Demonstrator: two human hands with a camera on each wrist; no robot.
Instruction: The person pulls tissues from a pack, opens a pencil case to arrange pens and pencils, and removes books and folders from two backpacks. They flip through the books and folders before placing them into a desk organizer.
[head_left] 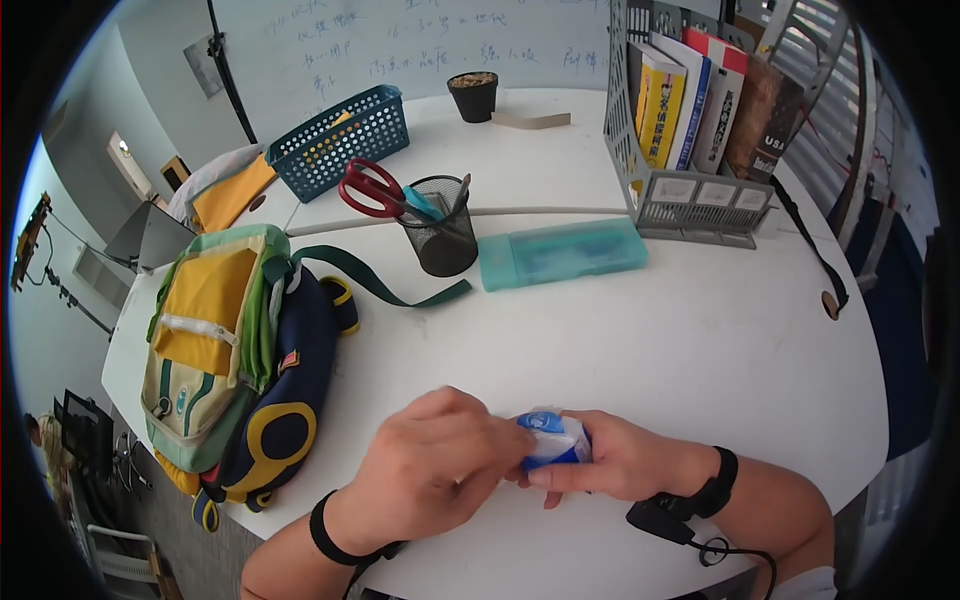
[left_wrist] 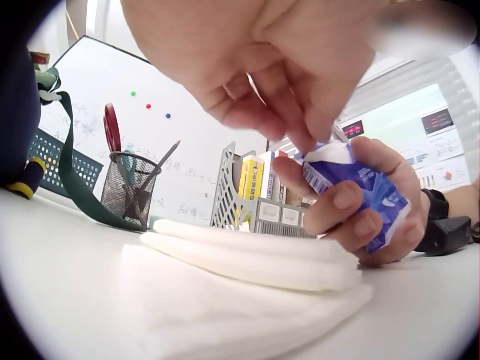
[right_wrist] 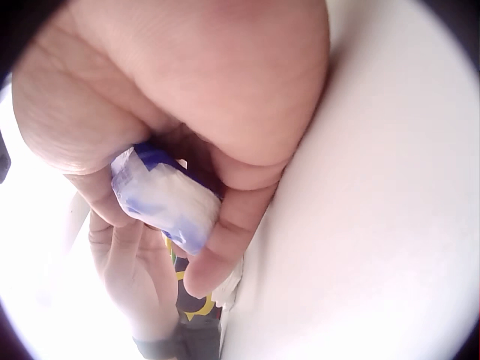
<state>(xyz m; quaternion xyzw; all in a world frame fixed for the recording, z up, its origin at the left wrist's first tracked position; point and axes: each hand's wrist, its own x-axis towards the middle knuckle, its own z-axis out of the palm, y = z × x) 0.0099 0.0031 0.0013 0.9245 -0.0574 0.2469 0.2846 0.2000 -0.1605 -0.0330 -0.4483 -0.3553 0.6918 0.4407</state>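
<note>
A small blue and white plastic packet [head_left: 553, 440] is gripped by the right hand [head_left: 635, 455], whose fingers and thumb curl round it. The left hand [head_left: 425, 465] has its fingertips at the packet's near-left end; in the left wrist view they pinch the top edge of the packet [left_wrist: 382, 196]. White folded tissues [left_wrist: 247, 292] lie on the table under the left hand in that view; from the head view the left hand hides them. The right wrist view shows the packet's whitish side [right_wrist: 169, 199] between thumb and fingers.
A green and yellow backpack [head_left: 235, 360] stands at the left. Behind are a mesh pen cup [head_left: 445, 235] with red scissors, a teal pencil case [head_left: 565, 253], a blue-green basket [head_left: 340, 140], a small pot [head_left: 473, 98] and a grey rack of books [head_left: 700, 205].
</note>
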